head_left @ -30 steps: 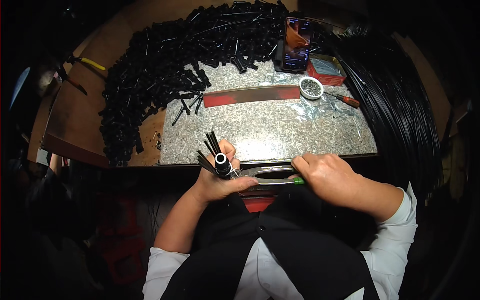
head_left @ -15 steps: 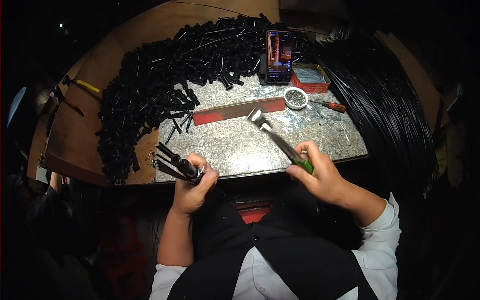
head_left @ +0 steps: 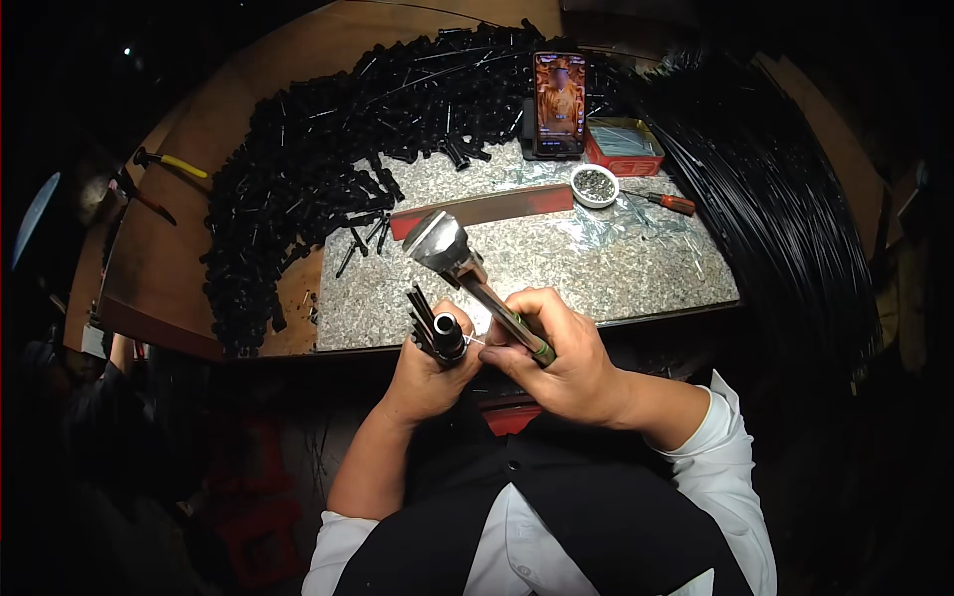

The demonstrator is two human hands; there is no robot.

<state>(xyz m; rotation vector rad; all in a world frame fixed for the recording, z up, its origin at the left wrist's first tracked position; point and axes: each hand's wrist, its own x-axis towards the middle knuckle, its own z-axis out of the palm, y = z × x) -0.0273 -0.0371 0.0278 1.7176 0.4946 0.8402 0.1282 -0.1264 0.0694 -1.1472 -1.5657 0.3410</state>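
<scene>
My left hand [head_left: 422, 382] is closed around a black tubular piece [head_left: 449, 334], its round end up, with several thin black prongs beside it. A hammer [head_left: 502, 310] with a shiny metal head and a green grip is in my right hand [head_left: 576, 363], fingers wrapped round the handle. The hammer head leans up and left, above the stone slab [head_left: 616, 253]. Both hands are close together at the slab's near edge. Between them shows a thin pale strand [head_left: 475, 340], perhaps wire; its ends are hidden by my fingers.
Behind lies a heap of black tubular parts [head_left: 328, 129]. On the slab are a red-ended flat bar [head_left: 487, 209], a white bowl of small metal bits [head_left: 595, 186] and a screwdriver [head_left: 676, 204]. A phone [head_left: 559, 104], red box [head_left: 626, 159], black rods [head_left: 775, 209] and yellow-handled tool [head_left: 179, 165] surround it.
My right hand has moved left with the hammer, toward my left hand. My left hand has shifted right and turned the black piece more upright. The phone's picture has changed.
</scene>
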